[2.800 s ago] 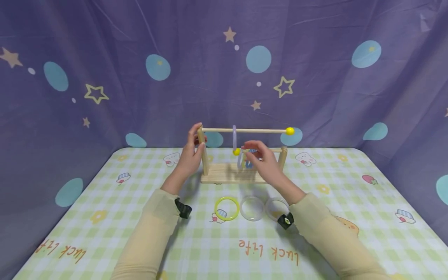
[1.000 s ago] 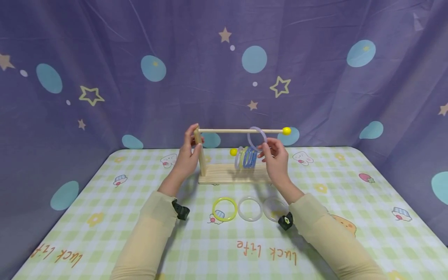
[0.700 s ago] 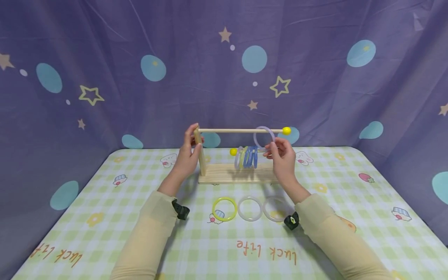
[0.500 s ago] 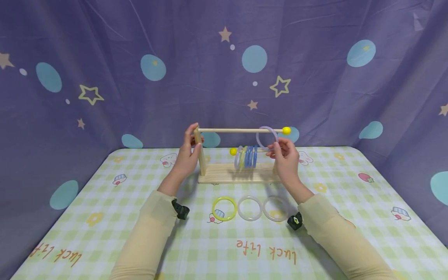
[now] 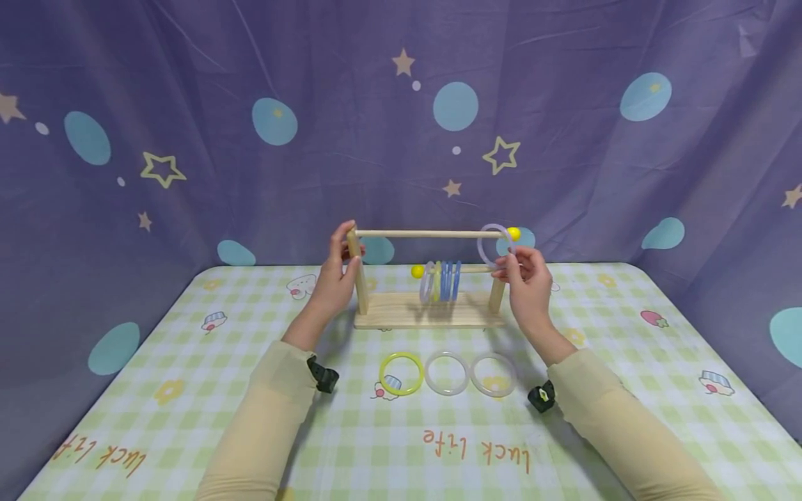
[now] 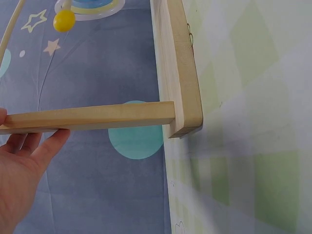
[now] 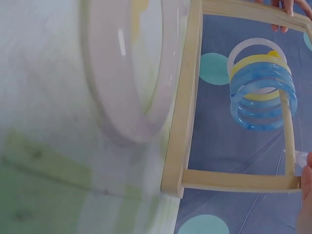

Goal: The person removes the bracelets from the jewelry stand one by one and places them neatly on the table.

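My left hand (image 5: pixel 335 282) grips the left post (image 5: pixel 361 289) of a wooden stand (image 5: pixel 407 318); in the left wrist view the fingers sit at the post's top end. With thumb and fingers my right hand (image 5: pixel 529 285) pinches a lilac ring (image 5: pixel 480 247). That ring encircles the upper rod (image 5: pixel 426 234), close to the yellow ball (image 5: pixel 514 234) at its right end. Below, the lower rod carries several rings: blue rings (image 7: pixel 263 73), a yellow ring (image 7: pixel 243 66) and a pale one (image 7: pixel 236 51). Another yellow ball (image 5: pixel 418 271) caps the lower rod's left end.
A yellow-green ring (image 5: pixel 402 394), a clear ring (image 5: pixel 447 394) and another clear ring (image 5: pixel 493 394) lie in a row on the checked tablecloth (image 5: pixel 351 445), in front of the stand. Behind the table hangs a purple curtain (image 5: pixel 351 174).
The right hand has taken hold of the lilac ring and drawn it rightward along the upper rod, from near its middle to the yellow ball. The left hand keeps its grip on the post.
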Demonstrator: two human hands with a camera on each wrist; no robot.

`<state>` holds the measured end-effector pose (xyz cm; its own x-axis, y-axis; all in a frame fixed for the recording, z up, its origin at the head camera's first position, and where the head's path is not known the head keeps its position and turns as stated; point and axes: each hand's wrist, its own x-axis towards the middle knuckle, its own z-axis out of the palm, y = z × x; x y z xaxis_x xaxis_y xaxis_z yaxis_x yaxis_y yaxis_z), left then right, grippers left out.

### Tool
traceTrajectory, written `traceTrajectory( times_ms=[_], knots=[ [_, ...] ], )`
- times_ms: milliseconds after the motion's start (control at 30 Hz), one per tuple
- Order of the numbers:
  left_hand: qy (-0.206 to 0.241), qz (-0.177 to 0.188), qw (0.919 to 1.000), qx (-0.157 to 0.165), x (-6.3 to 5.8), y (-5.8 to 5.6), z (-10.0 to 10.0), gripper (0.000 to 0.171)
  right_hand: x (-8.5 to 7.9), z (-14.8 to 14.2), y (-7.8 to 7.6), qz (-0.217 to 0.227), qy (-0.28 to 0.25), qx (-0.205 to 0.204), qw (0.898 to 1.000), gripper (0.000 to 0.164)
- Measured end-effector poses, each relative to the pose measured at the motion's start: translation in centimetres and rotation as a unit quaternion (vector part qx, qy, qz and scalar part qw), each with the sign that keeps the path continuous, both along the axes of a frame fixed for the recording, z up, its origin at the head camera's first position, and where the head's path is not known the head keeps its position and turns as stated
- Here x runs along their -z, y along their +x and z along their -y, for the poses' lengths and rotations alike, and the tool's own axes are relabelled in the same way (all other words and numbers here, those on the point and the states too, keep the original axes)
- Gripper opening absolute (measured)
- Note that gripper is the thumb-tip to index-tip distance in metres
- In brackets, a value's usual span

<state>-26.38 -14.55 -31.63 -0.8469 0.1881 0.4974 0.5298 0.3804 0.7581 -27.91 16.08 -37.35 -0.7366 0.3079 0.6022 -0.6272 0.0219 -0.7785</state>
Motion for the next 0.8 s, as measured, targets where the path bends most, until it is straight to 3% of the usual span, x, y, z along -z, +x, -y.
traceTrajectory(
  times_ms=[133, 400, 800],
  knots=[
    [0.000, -0.001, 1.0000, 0.000, 0.1, 0.0, 0.0, 0.052, -0.4, -0.4, 0.1, 0.000, -0.001, 0.003, 1.000, 0.020],
    [0.001, -0.008, 1.0000, 0.002, 0.3, -0.2, 0.0, 0.052, -2.4, -0.5, 2.0, -0.004, 0.022, 0.013, 1.000, 0.021],
    [-0.001, -0.011, 0.9999, 0.003, 0.3, -0.3, 0.1, 0.051, -1.8, -4.0, 1.2, -0.015, 0.031, 0.031, 0.999, 0.020]
  ],
)
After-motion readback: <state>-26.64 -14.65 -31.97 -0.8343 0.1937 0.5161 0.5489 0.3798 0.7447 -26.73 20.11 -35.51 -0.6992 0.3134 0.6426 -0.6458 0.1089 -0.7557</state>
